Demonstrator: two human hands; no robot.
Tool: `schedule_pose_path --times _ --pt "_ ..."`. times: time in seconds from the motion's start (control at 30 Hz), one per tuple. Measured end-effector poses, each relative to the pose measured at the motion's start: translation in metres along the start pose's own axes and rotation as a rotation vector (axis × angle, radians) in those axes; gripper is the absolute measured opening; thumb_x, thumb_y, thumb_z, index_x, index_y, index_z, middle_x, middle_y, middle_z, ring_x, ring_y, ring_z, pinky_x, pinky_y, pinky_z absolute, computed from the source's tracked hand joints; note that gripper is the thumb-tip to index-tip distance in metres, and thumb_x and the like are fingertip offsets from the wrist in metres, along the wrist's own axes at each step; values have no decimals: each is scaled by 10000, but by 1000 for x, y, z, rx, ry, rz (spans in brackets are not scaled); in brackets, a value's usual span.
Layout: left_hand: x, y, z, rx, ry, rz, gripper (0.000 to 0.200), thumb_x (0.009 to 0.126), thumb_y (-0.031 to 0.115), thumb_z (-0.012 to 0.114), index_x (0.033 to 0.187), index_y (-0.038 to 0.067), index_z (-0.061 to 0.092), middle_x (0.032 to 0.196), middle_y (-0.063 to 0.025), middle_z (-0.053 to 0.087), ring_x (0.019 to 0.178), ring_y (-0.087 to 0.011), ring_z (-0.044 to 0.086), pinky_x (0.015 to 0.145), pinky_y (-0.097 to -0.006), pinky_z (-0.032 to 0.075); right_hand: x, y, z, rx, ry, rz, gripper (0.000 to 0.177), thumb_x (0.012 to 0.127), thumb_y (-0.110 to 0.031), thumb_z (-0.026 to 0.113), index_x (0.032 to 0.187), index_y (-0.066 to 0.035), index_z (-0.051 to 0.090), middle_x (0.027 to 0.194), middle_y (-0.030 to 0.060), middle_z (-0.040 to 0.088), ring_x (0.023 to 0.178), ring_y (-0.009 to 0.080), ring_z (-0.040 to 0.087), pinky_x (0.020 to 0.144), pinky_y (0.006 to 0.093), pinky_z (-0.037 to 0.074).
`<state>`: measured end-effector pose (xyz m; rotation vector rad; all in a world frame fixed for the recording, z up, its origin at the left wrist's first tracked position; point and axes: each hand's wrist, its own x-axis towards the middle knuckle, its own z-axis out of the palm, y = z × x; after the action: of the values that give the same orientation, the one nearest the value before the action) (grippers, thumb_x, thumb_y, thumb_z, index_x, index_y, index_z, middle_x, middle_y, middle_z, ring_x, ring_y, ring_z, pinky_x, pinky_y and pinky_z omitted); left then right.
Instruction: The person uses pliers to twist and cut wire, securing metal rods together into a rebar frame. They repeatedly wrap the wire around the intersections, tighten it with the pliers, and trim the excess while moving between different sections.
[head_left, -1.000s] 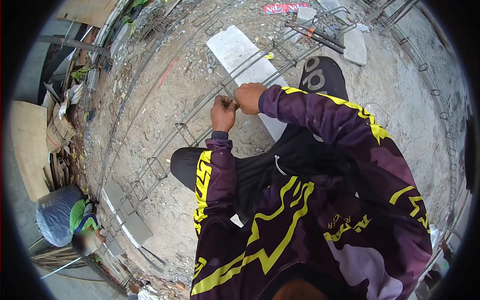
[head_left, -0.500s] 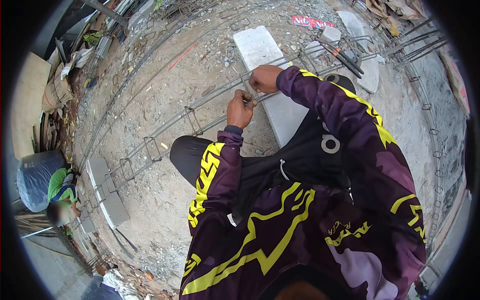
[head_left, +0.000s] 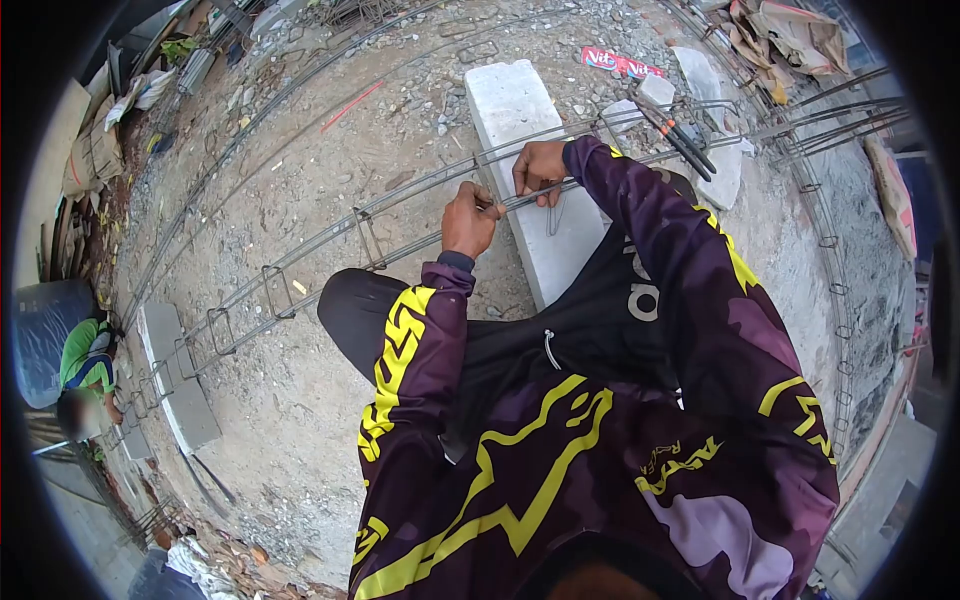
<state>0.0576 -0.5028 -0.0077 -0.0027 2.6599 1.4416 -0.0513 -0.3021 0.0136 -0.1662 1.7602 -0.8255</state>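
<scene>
A long rebar cage (head_left: pixel 363 213), long steel bars with square stirrups, runs slantwise before my knees. My left hand (head_left: pixel 470 220) is closed at the nearer bars, thumb and fingertips pinched together on a steel bar. Just right of it, my right hand (head_left: pixel 542 172) has its fingers curled down at the same bars. Thin bent wire (head_left: pixel 553 217) hangs below the right fingers, over a pale concrete block (head_left: pixel 510 95) that lies under the cage. What exactly sits inside the right fingertips is partly hidden.
Pincers with dark handles (head_left: pixel 685 145) lie right of the block, near broken slab pieces (head_left: pixel 720 175). At far left, a person in a green shirt (head_left: pixel 85 350) crouches by the cage's other end, near a second block (head_left: pixel 180 385). More rebar (head_left: pixel 830 125) extends at right.
My right hand has moved slightly right and down along the bars, fingers now pointing downward, with bent wire showing beneath. My hands are a little farther apart. The view has shifted slightly.
</scene>
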Motion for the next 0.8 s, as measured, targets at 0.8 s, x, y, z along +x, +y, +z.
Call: schedule_pose_path --times 0.8 --pt "1 -3 2 -17 -40 0 306 754 136 774 921 28 542 808 -152 691 775 -344 682 683 -418 503 -9 41 158 514 1124 -112 325 860 -149 643 1135 22 663 870 176 683 744 248 647 705 338 496"
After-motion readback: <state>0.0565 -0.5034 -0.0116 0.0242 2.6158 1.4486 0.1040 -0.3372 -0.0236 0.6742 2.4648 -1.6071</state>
